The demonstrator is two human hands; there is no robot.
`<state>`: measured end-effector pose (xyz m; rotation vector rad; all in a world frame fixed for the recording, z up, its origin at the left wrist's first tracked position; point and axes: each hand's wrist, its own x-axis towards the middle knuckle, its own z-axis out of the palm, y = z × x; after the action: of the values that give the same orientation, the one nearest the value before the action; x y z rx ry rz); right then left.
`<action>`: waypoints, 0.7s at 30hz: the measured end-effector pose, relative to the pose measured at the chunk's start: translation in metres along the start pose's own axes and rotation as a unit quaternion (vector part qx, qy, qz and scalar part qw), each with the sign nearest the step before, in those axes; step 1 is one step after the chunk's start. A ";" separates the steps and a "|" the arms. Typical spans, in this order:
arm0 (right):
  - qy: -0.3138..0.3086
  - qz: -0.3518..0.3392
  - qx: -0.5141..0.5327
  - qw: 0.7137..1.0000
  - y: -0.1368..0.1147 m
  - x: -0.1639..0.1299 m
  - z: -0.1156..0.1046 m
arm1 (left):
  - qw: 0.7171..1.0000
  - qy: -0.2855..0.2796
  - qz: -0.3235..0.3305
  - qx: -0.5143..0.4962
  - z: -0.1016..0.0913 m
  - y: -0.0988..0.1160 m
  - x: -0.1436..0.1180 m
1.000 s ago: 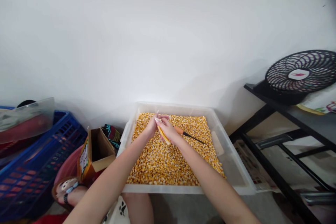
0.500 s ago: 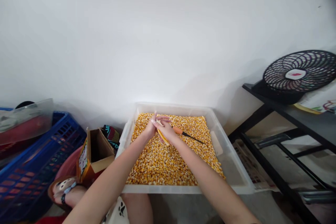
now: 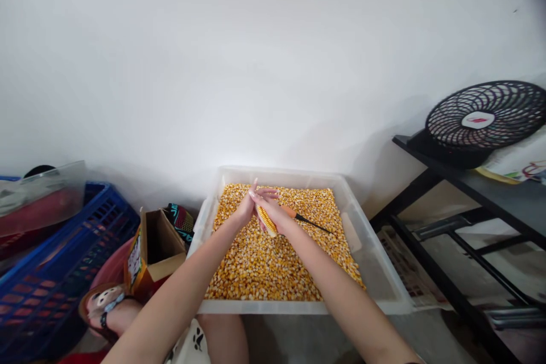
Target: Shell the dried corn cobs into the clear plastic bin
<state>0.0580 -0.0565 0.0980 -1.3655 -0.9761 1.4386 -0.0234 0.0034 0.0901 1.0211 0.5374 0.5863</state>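
Observation:
An ear of corn (image 3: 267, 220) lies between my two hands, its yellow kernels showing and its lower end pointing toward me. My left hand (image 3: 246, 209) is wrapped about its left side, thumb raised. From the right, my right hand (image 3: 273, 209) presses over the upper part of the ear, which its fingers partly hide. Loose corn kernels (image 3: 264, 273) fill the translucent plastic bin (image 3: 379, 273) beneath both hands. Just right of my right hand, a screwdriver-like tool with an orange handle (image 3: 289, 211) and a dark shaft rests on the kernels.
Left of the bin stand an open cardboard box (image 3: 160, 244) and a blue plastic basket (image 3: 63, 261) with things in it. A black fan (image 3: 486, 116) sits on a dark-framed table (image 3: 473, 187) at right. The white wall (image 3: 273, 68) rises behind the bin.
The ear of corn has turned between my hands, so more of its yellow kernels show. My right hand has shifted slightly up over it.

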 end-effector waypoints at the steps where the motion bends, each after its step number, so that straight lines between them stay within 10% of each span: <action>1: -0.001 0.005 0.012 1.000 -0.001 -0.001 0.000 | 1.000 0.005 0.005 0.003 0.000 -0.001 0.000; 11: 0.010 0.018 0.130 0.991 -0.011 -0.002 -0.003 | 0.995 0.098 0.019 -0.016 -0.001 0.001 0.001; 16: -0.070 0.008 0.043 0.997 -0.007 -0.003 -0.002 | 0.992 0.109 0.019 -0.055 -0.012 0.012 0.002; 21: -0.017 -0.059 0.006 0.998 0.003 -0.002 0.004 | 0.986 0.146 0.017 -0.074 -0.008 0.010 0.003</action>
<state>0.0541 -0.0588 0.0960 -1.2563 -1.0502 1.3802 -0.0287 0.0140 0.0957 0.8094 0.7236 0.8005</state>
